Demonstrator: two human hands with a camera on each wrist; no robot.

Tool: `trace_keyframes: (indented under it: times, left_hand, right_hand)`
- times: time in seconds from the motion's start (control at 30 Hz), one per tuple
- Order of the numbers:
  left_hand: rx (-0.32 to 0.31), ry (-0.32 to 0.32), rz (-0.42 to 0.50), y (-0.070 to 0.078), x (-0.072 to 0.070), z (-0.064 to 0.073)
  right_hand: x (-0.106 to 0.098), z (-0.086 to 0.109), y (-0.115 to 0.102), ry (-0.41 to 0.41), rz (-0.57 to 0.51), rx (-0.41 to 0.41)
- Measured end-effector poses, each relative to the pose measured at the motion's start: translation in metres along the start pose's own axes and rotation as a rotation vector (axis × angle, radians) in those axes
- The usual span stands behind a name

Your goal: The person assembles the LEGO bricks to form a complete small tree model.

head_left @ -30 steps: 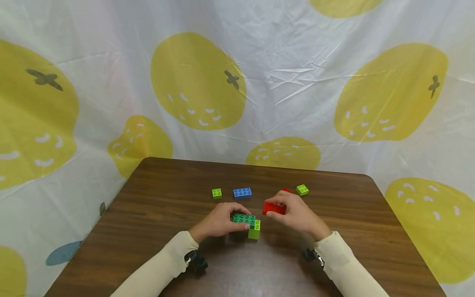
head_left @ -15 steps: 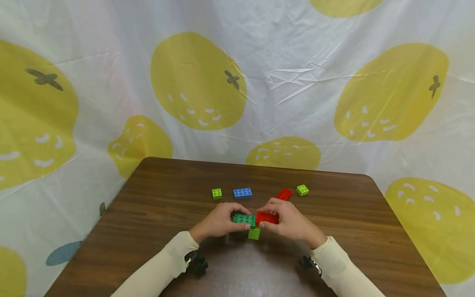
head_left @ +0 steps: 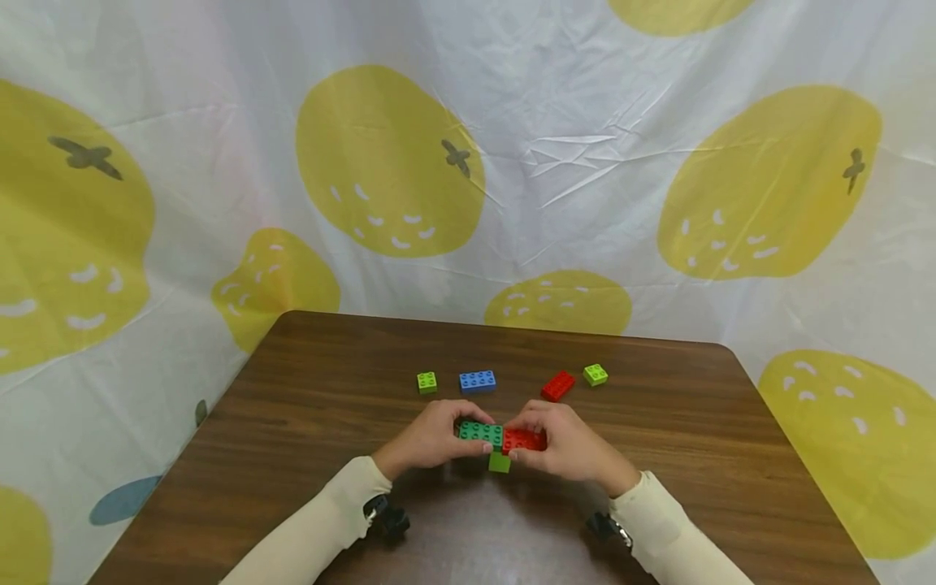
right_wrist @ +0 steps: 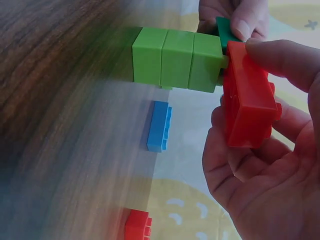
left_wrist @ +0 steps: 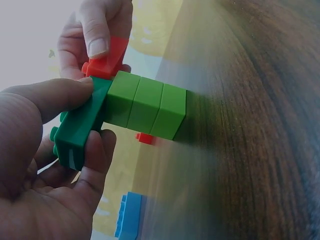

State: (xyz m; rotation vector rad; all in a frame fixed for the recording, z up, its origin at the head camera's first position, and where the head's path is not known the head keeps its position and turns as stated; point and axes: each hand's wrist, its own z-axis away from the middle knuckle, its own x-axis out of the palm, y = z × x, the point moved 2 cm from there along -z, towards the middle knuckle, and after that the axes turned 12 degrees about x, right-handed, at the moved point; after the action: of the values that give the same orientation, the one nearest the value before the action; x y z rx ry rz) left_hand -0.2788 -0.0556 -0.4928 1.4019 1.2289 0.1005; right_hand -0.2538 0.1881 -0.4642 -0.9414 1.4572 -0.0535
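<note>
A column of three lime-green toy building bricks (left_wrist: 145, 105) stands on the table. Across part of its top lies a dark green eight-stud brick (head_left: 480, 435), overhanging to the left. My left hand (head_left: 431, 436) pinches that green brick between thumb and fingers. My right hand (head_left: 574, 444) holds a red brick (right_wrist: 248, 95) by its sides, end to end with the green one. In the right wrist view, a lime stud shows at the underside of the red brick, above the column. From the head, the two held bricks hide most of the column.
Farther back on the table (head_left: 658, 422) lie a small lime brick (head_left: 427, 382), a blue brick (head_left: 478, 381), another red brick (head_left: 558, 386) and a second small lime brick (head_left: 595, 374). A lemon-print cloth (head_left: 570, 219) hangs behind the table's far edge.
My right hand has carried the red brick left and toward me, from beside the column to over its top against the green brick. My left hand has stayed put.
</note>
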Motion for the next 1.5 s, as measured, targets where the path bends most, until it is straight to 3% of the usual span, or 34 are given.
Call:
trace_keyframes:
  times: [0.73,1.27,1.5]
  left_hand:
    - [-0.008,0.006,-0.006,0.0,0.0009,0.0003]
    - [0.019,0.003,-0.009,-0.0005,0.0008,-0.0007]
    - [0.014,0.029,0.025,0.0007,-0.008,-0.0063]
  right_hand:
    - [0.0013,-0.0039,0.0032,-0.021,-0.013,0.013]
    - [0.0033,-0.0051,0.0016,0.019,0.066,0.027]
    - [0.0041,-0.0076,0.0035,0.003,0.066,0.063]
